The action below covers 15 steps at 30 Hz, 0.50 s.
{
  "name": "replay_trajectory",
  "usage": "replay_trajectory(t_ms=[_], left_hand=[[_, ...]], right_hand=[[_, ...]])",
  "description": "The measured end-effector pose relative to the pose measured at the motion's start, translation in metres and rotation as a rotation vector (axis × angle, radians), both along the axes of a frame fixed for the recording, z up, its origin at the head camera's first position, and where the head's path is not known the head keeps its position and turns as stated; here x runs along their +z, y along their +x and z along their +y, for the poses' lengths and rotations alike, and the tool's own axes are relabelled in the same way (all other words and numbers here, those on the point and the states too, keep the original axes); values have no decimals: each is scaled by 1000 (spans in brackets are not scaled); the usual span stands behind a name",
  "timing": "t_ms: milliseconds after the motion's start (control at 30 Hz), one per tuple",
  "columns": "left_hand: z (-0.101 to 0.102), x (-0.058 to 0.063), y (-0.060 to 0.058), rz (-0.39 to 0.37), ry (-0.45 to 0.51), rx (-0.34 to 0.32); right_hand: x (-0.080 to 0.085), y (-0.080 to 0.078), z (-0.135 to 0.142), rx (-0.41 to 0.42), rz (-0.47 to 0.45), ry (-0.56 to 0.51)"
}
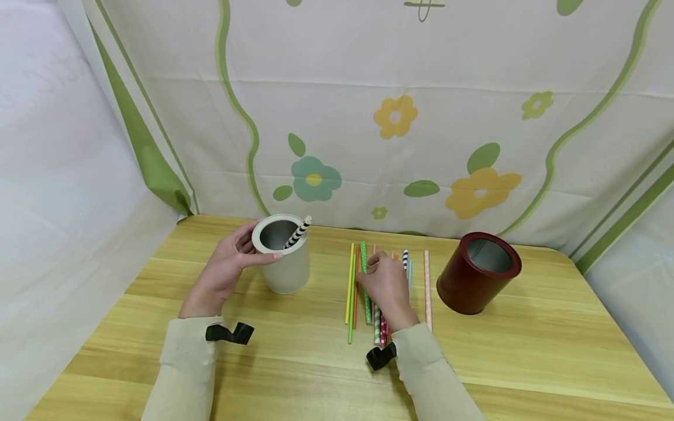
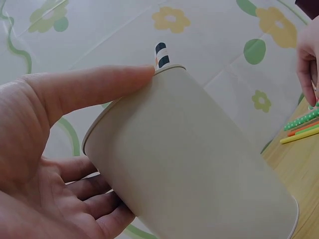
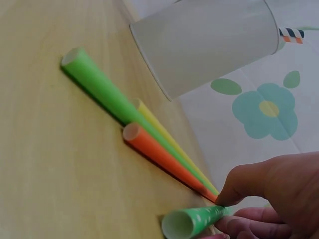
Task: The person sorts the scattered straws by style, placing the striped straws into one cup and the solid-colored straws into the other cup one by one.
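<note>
A cream-white can stands at the left, with black-and-white striped straws leaning out over its rim. My left hand holds this can, thumb along the near rim and fingers around its left side. Over the pile of straws is my right hand, its thumb and fingertips pinching a green straw with white dots that lies among the others. Beside it are an orange straw, a plain green straw and a yellow straw. The right hand hides part of the pile.
Right of the pile, a dark red can leans to the right, its opening up. A pink straw lies between it and the pile, near a blue striped straw. The wooden table ends at a flowered cloth behind.
</note>
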<state>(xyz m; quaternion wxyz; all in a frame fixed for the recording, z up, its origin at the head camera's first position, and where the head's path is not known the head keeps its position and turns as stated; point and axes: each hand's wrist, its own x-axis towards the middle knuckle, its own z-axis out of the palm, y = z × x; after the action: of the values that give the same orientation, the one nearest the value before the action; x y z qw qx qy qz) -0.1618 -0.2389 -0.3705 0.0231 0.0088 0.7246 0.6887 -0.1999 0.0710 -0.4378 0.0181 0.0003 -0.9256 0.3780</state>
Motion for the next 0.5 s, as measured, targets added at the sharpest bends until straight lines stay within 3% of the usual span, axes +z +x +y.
replay_trajectory(t_ms=[500], left_hand=[[0, 1, 1, 4, -38, -2]], right_hand=[[10, -2, 7, -13, -55, -126]])
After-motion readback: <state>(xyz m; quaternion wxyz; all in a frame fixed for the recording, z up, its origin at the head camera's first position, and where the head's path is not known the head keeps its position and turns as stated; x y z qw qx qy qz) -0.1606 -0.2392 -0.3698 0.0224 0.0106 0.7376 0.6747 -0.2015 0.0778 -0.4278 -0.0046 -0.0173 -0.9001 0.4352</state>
